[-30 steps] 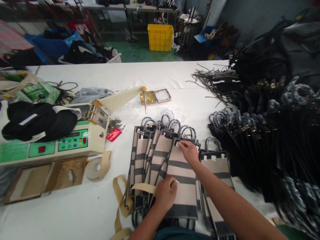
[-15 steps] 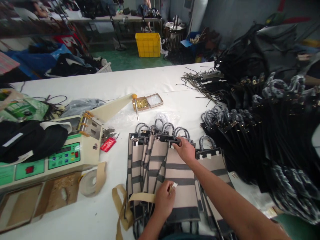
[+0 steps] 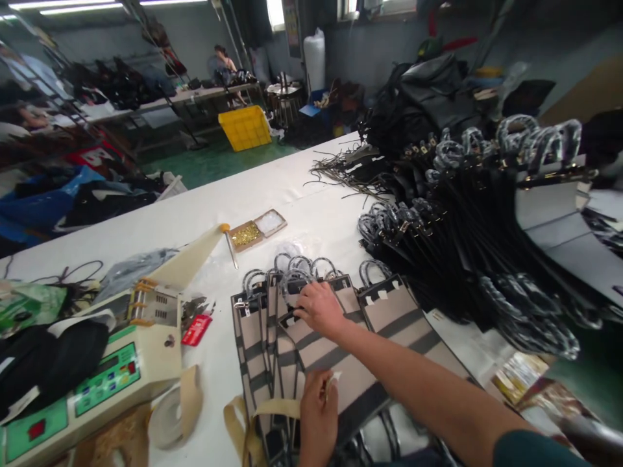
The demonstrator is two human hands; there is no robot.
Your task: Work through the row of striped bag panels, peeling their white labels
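Several flat beige bag panels with dark stripes [image 3: 311, 350] lie fanned on the white table [image 3: 195, 214], their wrapped handles pointing away from me. My right hand [image 3: 318, 308] presses, fingers curled, on the top edge of the uppermost panel. Nearer to me, my left hand [image 3: 318, 408] pinches the end of a beige tape strip [image 3: 267, 410] with a small white piece at its fingertips. The tape loops off to the left.
A cream tape-cutting machine [image 3: 97, 370] with a green control panel stands at the left, a tape roll [image 3: 170, 412] beside it. A small box of brass fittings [image 3: 246, 235] sits further back. A large heap of black bags [image 3: 467, 214] fills the right. A yellow crate [image 3: 244, 127] stands beyond the table.
The camera has swung up and to the right. My right hand has slid left along the panel's top edge; my left hand still pinches the tape.
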